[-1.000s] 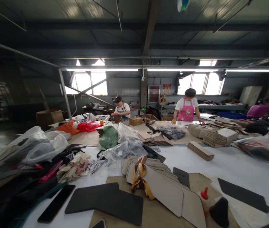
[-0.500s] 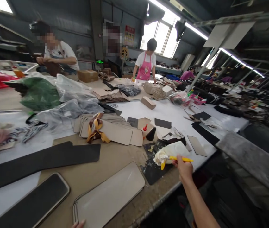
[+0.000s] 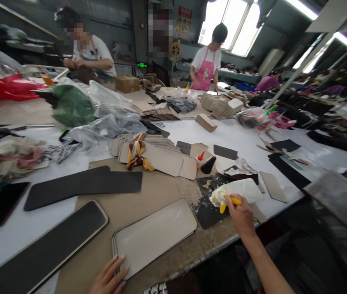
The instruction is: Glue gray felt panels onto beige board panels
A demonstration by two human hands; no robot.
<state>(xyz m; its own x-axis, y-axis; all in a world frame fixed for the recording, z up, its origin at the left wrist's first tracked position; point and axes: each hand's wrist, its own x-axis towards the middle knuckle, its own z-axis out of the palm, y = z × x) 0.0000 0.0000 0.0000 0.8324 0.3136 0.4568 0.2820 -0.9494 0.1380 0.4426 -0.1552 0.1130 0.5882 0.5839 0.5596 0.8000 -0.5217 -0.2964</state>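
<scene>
My right hand (image 3: pixel 240 214) is closed round a yellow-handled brush (image 3: pixel 229 202), its tip at a white glue container (image 3: pixel 237 190) lying on a black glue-smeared sheet (image 3: pixel 206 212). My left hand (image 3: pixel 110 279) lies flat with fingers stretched, touching the near corner of a stack of grey rounded boards (image 3: pixel 155 230) on the brown cardboard-covered table (image 3: pixel 130 206). A long black board with a pale rim (image 3: pixel 43 247) lies to the left.
Beyond lie a black foam strip (image 3: pixel 83 185), a ribbon-tied bundle of boards (image 3: pixel 152 155), a red-capped bottle (image 3: pixel 200 158), plastic bags (image 3: pixel 106 118) and a dark phone (image 3: pixel 0 206). Two people work at the table's far end, one in a pink apron (image 3: pixel 205 67).
The view has swung from the far workers down to the near table edge. My right hand has brought the brush to the glue container, and my left hand now rests on the grey boards.
</scene>
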